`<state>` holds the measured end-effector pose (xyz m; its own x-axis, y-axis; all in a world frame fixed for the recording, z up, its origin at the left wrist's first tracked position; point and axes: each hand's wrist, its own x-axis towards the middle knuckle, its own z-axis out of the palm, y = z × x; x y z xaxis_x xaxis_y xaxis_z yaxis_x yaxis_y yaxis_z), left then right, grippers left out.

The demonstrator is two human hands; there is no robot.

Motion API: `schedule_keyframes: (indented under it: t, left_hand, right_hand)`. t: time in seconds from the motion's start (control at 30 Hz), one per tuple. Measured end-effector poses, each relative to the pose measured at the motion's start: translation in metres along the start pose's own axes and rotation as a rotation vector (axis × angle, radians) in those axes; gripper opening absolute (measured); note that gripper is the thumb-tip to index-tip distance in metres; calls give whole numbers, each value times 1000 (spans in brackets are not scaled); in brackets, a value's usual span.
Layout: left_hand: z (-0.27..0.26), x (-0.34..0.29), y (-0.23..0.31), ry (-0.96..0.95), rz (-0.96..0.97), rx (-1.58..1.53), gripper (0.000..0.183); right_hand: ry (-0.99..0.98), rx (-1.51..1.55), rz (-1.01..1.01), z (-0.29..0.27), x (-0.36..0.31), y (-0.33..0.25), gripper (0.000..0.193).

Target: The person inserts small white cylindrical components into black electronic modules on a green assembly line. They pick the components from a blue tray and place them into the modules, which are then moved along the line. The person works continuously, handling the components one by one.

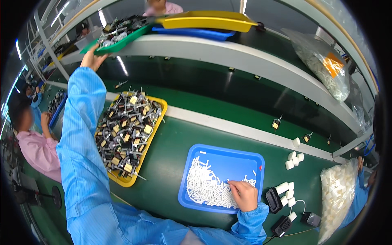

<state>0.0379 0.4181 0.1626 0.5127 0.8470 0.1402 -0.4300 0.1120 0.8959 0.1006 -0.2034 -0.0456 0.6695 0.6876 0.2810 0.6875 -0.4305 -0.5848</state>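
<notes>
Reaching up to the shelf, my left hand [93, 60] grips the near edge of a green tray [118, 45] heaped with small dark parts with metal shafts. My right hand [244, 195] is over the right part of a blue tray [222, 153], its fingers drawn together at the short white tubes [208, 185]; whatever is between the fingertips is too small to make out. Beside my left arm, a yellow tray [157, 134] on the bench holds a pile of dark coil parts [126, 130] with shafts, partly covered by my sleeve.
A yellow tray [208, 19] rests over a blue one on the shelf. Loose coil parts [276, 122] dot the conveyor. At right lie white foam cylinders [290, 192], a black adapter [281, 225] and a bag of white pieces [338, 192]. Co-workers sit around.
</notes>
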Motion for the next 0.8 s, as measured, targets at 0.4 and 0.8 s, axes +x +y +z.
schedule_keyframes:
  t: [0.4,0.8]
  left_hand:
    - [-43,-139,-44,-245,309,1327,23]
    - [-113,95,-175,-544,-66,2202,51]
  right_hand:
    - [-9,-40,20,-4,-2,-2,10]
    - [-57,-77,50,-4,16,2,11]
